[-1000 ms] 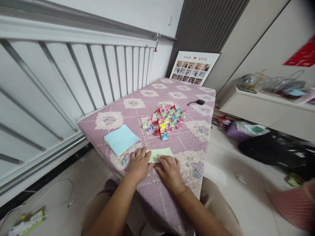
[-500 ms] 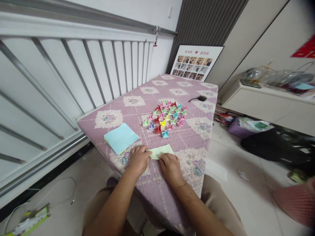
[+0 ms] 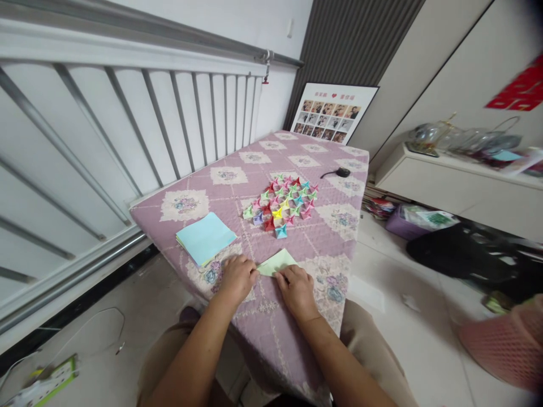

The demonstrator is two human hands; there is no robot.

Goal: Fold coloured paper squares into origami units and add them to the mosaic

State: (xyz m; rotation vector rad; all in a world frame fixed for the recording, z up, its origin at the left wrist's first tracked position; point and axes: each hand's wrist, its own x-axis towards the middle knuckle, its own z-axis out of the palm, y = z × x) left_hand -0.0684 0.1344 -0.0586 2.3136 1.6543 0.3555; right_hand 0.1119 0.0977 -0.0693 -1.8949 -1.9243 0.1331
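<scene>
A pale green sheet of origami paper [image 3: 278, 260], folded to a roughly triangular outline, lies on the cloth between my hands. My left hand [image 3: 238, 276] pinches its left corner with thumb and fingers closed. At its lower right edge my right hand [image 3: 297, 288] grips the paper, fingers curled and covering the right part. Just beyond stand many small folded paper stars in several colours, such as a blue folded star [image 3: 280, 231] at the near end of the group. A stack of square paper [image 3: 206, 238], light blue on top, lies left of my left hand.
The table [image 3: 265, 339] wears a purple flowered cloth. A black object with a short cord [image 3: 343, 172] lies near its right edge. A white radiator [image 3: 203, 113] runs along the left. On the right stand a pink basket [image 3: 504, 345] and a low cabinet [image 3: 458, 175].
The green paper's outline has gone from a near rectangle to a triangle with its peak away from me. Both hands stay on it. The view has shifted slightly.
</scene>
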